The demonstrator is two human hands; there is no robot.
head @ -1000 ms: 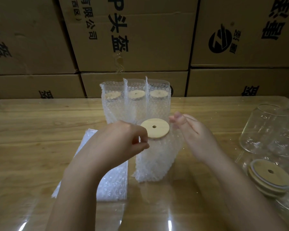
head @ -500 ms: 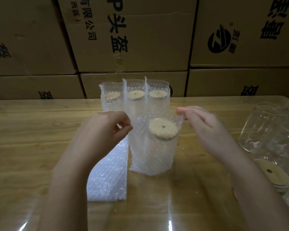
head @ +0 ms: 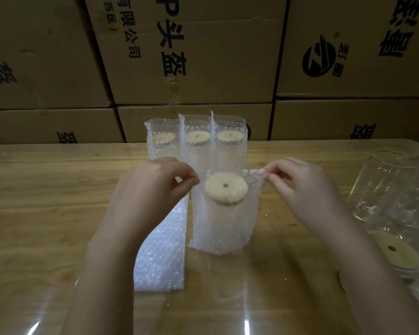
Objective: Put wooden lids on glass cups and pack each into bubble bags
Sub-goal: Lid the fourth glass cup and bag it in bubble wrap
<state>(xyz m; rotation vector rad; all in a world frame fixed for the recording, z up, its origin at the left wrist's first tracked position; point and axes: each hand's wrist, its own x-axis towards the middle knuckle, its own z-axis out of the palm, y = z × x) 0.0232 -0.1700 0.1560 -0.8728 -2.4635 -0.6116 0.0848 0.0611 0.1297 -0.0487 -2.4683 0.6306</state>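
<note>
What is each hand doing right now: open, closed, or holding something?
Left hand: pinches the left top edge of the bag.
Right hand: pinches the bag's right top corner.

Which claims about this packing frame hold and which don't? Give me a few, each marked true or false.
1. Three bagged cups with wooden lids stand in a row at the back. True.
2. The front cup's lid sticks out bare above its bag. False: the lid sits below the rim of the front bubble bag and is seen through the wrap.
3. The left hand and right hand each pinch that bag's rim. True.
4. Flat spare bags lie right of the front cup. False: the flat bubble bags lie on its left.
5. At the right side of the table sit bare glass cups. True.
</note>
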